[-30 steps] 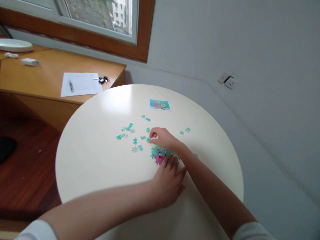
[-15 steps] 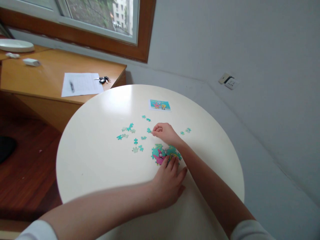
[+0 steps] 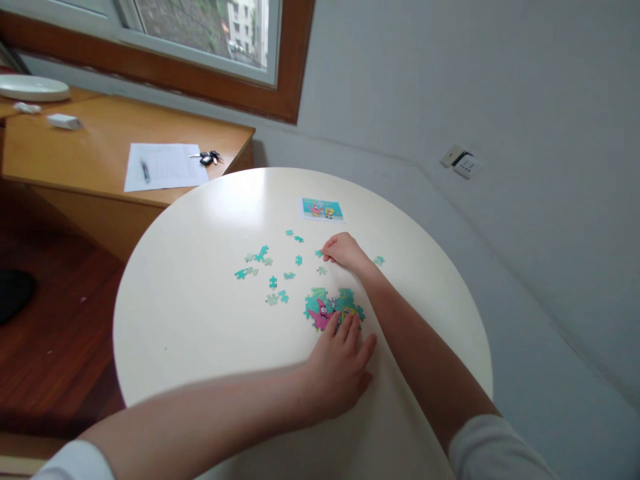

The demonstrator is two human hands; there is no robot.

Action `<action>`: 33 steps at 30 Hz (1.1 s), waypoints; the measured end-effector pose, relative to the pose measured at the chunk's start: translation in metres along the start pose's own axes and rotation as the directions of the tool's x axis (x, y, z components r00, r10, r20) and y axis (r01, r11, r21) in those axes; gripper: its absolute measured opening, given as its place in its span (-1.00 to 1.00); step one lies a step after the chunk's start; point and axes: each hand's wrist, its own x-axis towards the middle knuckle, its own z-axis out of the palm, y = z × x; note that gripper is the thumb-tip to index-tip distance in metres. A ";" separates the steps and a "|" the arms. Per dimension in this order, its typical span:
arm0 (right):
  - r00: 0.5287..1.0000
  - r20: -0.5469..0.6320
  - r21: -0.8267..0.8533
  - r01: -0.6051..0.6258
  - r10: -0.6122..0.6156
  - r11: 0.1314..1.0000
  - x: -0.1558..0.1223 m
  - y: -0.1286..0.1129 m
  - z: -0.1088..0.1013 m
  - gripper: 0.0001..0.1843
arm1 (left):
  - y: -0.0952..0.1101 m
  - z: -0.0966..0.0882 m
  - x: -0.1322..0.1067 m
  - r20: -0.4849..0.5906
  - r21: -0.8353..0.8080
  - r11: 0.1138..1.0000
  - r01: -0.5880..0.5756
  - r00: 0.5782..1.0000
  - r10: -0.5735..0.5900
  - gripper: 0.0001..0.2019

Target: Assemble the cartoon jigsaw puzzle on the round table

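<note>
Fingers of the left hand point(image 3: 337, 370), slightly spread, rested on the near part of the partly joined puzzle point(image 3: 320, 304); those of the right hand point(image 3: 347, 253) pinched a teal piece point(image 3: 319, 253). Across the white table point(image 3: 200, 320), loose pieces point(image 3: 261, 253) lay scattered at left, then came the puzzle, a picture card point(image 3: 323, 209) beyond it, and rightmost a pale-teal cluster point(image 3: 379, 261).

No legible lettering (sheet point(image 3: 173, 168) too faint)

At ten o'clock, a wooden desk point(image 3: 103, 137) bears a sheet point(image 3: 173, 167), pen point(image 3: 145, 171) and keys point(image 3: 208, 159). A window point(image 3: 193, 27) stands at eleven, a wall socket point(image 3: 465, 165) at two.
</note>
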 end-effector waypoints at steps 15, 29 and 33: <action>0.935 0.065 -0.171 0.355 -0.349 0.919 -0.031 -0.032 0.017 -0.83 | -0.001 -0.002 0.000 0.024 -0.011 1.000 0.000 1.000 0.000 -0.43; 0.831 0.222 -0.149 0.547 -0.511 0.824 -0.058 -0.047 0.017 -0.79 | -0.001 0.003 -0.001 -0.051 -0.016 1.000 0.003 0.999 -0.004 -0.48; 0.852 0.286 -0.186 0.499 -0.439 0.847 -0.059 -0.054 0.017 -0.87 | -0.001 0.004 -0.001 -0.061 -0.028 1.000 -0.001 0.998 -0.001 -0.49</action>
